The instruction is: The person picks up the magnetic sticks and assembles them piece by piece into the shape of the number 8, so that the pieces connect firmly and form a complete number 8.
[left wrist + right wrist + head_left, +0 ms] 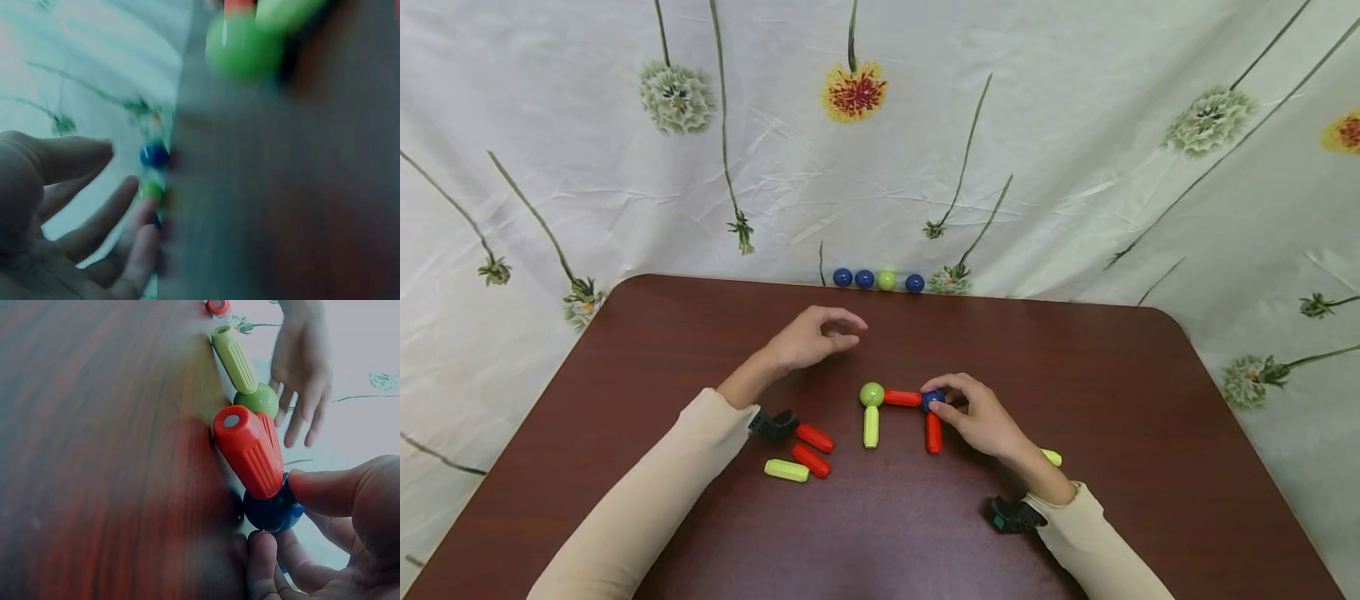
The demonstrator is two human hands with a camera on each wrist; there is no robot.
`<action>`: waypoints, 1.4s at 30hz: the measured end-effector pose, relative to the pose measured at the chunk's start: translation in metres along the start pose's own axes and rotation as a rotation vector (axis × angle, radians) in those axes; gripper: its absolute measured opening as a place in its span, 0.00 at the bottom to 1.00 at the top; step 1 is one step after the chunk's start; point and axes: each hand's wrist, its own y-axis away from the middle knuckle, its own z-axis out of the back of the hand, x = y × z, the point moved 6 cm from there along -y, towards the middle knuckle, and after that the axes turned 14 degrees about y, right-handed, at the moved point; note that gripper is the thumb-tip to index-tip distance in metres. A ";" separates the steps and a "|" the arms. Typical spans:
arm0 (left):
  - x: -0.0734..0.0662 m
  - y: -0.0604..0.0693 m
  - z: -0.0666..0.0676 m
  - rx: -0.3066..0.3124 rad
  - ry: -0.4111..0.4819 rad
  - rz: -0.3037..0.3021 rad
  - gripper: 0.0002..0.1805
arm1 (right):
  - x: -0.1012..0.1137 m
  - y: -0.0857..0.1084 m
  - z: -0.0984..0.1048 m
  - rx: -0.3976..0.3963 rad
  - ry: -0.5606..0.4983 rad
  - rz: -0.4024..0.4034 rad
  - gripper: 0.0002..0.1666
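My right hand (pixel 981 417) pinches a blue ball (pixel 932 401) between thumb and fingers; the right wrist view shows the thumb against that ball (pixel 275 511). A red stick (pixel 902 398) joins it to a green ball (pixel 872 394) on the left. From the blue ball a second red stick (pixel 934 433) points toward the near edge, and from the green ball a yellow-green stick (pixel 871 427) does likewise. My left hand (pixel 811 337) is held over the table, up and left of the green ball, fingers loosely bent and holding nothing.
Three blue balls and a green ball (pixel 886 281) line the table's far edge. Two loose red sticks (pixel 812 460) and a yellow-green stick (pixel 787 471) lie near the left wrist. Another yellow-green stick (pixel 1052 457) is partly hidden behind the right forearm. A patterned cloth (pixel 1060 142) hangs behind.
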 end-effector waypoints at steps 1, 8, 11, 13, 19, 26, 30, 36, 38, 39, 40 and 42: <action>-0.001 -0.007 0.007 -0.028 -0.036 -0.009 0.16 | 0.000 0.000 0.000 -0.002 -0.001 0.006 0.13; 0.008 -0.047 0.044 -0.155 -0.122 0.010 0.18 | -0.001 -0.001 0.000 -0.008 -0.005 0.023 0.13; 0.017 -0.059 0.053 -0.176 -0.093 0.055 0.20 | -0.001 0.000 0.000 -0.004 -0.002 0.016 0.13; 0.024 -0.067 0.056 -0.185 -0.057 0.086 0.21 | -0.002 0.000 0.001 -0.005 0.000 0.014 0.13; 0.042 -0.082 0.056 -0.209 0.019 0.164 0.24 | -0.003 0.000 0.001 -0.006 0.002 0.012 0.13; 0.048 -0.092 0.052 -0.229 -0.065 0.215 0.24 | 0.000 0.000 0.001 -0.002 -0.007 0.011 0.13; 0.046 -0.093 0.051 -0.242 -0.127 0.233 0.24 | 0.001 0.001 0.003 -0.008 -0.005 0.005 0.13; 0.046 -0.092 0.049 -0.305 -0.099 0.231 0.20 | 0.001 0.001 0.003 -0.016 0.001 0.007 0.13; 0.047 -0.092 0.049 -0.341 -0.080 0.237 0.19 | 0.000 0.001 0.003 -0.016 0.000 0.009 0.13; 0.048 -0.092 0.049 -0.357 -0.078 0.242 0.19 | 0.000 0.001 0.002 -0.016 0.000 0.010 0.13; 0.049 -0.092 0.049 -0.370 -0.079 0.247 0.18 | 0.000 0.001 0.002 -0.016 -0.001 0.012 0.13; 0.050 -0.092 0.049 -0.391 -0.079 0.252 0.17 | 0.000 0.001 0.001 -0.017 -0.002 0.015 0.13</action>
